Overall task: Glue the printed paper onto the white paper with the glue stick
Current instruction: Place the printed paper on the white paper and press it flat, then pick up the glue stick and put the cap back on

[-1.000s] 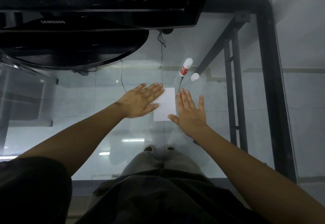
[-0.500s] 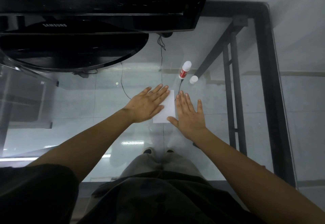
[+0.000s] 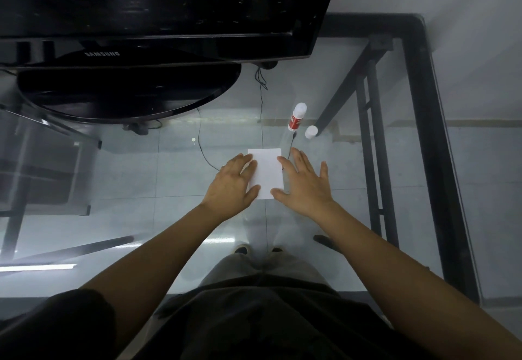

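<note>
Both hands have drawn apart across the sheet since the earlier frames, uncovering more of its middle. Left hand [image 3: 231, 185] lies flat, fingers [image 3: 245, 161] together and slightly curled, overlapping the left edge of the white paper [image 3: 267, 171]. Right hand [image 3: 306, 187] lies flat with fingers [image 3: 300, 159] spread, thumb and forefinger on the right edge. Neither hand grips anything. This outward sweep reads as smoothing, so the gluing is probably done and only pressing remains; a separate printed layer cannot be told apart.

Count:
- One sheet visible, on the glass table [image 3: 409, 190] between the hands.
- One glue stick [image 3: 296, 118], beyond the sheet, uncapped.
- One cap [image 3: 310, 132], just beside it.
- One monitor [image 3: 158, 6].
</note>
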Available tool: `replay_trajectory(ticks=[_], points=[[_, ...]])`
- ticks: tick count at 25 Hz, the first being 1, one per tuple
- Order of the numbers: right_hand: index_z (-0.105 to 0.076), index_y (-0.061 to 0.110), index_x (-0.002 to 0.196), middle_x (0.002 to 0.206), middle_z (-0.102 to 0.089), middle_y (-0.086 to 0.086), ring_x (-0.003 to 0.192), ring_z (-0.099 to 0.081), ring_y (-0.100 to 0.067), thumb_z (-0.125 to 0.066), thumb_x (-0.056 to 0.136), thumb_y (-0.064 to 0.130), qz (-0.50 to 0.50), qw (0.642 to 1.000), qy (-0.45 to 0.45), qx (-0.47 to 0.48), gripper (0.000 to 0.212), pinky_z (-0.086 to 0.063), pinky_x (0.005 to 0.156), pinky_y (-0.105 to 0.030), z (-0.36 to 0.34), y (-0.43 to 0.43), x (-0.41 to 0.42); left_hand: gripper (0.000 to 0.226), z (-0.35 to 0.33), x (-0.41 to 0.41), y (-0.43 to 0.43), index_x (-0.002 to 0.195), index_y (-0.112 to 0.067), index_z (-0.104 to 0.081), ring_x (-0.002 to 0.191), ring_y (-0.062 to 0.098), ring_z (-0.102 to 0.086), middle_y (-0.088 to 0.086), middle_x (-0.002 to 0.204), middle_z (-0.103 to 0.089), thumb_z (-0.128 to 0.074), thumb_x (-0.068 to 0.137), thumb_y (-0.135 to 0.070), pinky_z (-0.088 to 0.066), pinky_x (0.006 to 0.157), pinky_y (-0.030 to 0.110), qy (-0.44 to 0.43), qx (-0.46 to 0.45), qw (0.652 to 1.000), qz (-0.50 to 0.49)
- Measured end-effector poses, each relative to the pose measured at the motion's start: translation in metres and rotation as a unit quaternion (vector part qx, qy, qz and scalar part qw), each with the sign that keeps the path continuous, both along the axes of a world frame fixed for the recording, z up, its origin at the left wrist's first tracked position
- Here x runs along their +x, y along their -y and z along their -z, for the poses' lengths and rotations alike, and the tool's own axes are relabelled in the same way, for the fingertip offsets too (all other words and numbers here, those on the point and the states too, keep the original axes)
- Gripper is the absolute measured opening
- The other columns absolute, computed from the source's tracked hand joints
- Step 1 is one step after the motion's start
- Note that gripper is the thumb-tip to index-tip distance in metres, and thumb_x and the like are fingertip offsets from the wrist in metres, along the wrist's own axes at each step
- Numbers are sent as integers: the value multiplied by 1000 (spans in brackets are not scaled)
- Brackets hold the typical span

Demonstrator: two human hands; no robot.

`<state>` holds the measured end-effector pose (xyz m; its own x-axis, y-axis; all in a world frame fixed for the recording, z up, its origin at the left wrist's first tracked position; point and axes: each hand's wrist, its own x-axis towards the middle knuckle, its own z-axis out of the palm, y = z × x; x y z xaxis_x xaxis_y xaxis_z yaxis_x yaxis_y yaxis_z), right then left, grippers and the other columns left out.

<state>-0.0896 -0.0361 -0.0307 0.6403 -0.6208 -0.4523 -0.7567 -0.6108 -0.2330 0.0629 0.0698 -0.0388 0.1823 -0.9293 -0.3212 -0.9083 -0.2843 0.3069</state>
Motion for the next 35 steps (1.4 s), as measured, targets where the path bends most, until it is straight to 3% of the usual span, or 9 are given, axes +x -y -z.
replay_trajectory(ticks=[4,8,13,20,25,28,30,32,35], points=[[-12,23,145,157,-9,-3,143,-6,-22,-51,85,52,34,998,60,3,77,-5,112,-53,-3,-1,-4,59,-11,-1,7,138,-8,-35,136,28,-27,12,152,-27,-55,89,-35,-28,111,38,-70,-38,996,-52],[-5,15,147,157,-3,-5,144,-1,-22,-29,94,50,86,992,73,-59,67,2,113,-40,6,3,-24,52,-25,1,36,138,-7,-38,134,26,-35,13,148,-37,-54,92,-24,-24,107,26,-126,-160,970,-131],[10,13,145,156,14,-7,142,14,-21,-18,96,47,58,997,13,-39,66,11,109,-35,21,10,-42,52,-32,-6,107,135,-6,-45,125,27,-48,14,138,-51,-61,89,-24,-30,102,22,-179,-164,963,-120],[13,13,144,156,14,-7,142,14,-22,-16,95,50,59,997,16,-40,68,11,109,-37,31,11,-43,34,-26,-14,131,116,-5,-54,106,23,-58,14,116,-63,-62,89,-22,-40,86,22,-236,-175,947,-127],[13,14,144,155,17,-6,141,16,-20,-20,96,48,65,997,19,-21,68,11,109,-35,26,11,-43,41,-56,-18,112,134,-14,-40,92,12,-59,3,114,-50,-41,98,-34,-51,80,22,-408,-155,875,-211],[-3,13,147,157,2,-7,144,4,-23,-30,97,42,100,995,17,2,64,3,114,-40,5,16,-32,33,-79,-9,91,126,-17,-38,79,9,-56,-4,99,-50,-40,98,-33,-47,70,19,-423,-198,847,-254],[-26,13,143,152,-25,-9,140,-21,-26,-38,96,39,185,972,143,3,54,-13,115,-43,-28,22,-11,14,-97,0,80,106,-17,-39,72,8,-53,-2,90,-53,-40,98,-29,-45,67,23,-410,-237,841,-262],[-42,17,134,138,-45,-3,127,-41,-18,-41,94,42,268,905,326,57,47,-35,104,-31,-72,28,10,10,-114,6,70,92,-22,-37,66,7,-50,-2,86,-55,-35,99,-30,-45,61,21,-391,-272,842,-254],[-55,26,122,119,-57,15,108,-53,-2,-40,81,65,276,828,448,195,59,-36,77,-10,-133,23,31,16,-134,3,53,85,-25,-35,61,2,-48,-7,78,-51,-32,99,-33,-41,51,13,-316,-329,861,-226]])
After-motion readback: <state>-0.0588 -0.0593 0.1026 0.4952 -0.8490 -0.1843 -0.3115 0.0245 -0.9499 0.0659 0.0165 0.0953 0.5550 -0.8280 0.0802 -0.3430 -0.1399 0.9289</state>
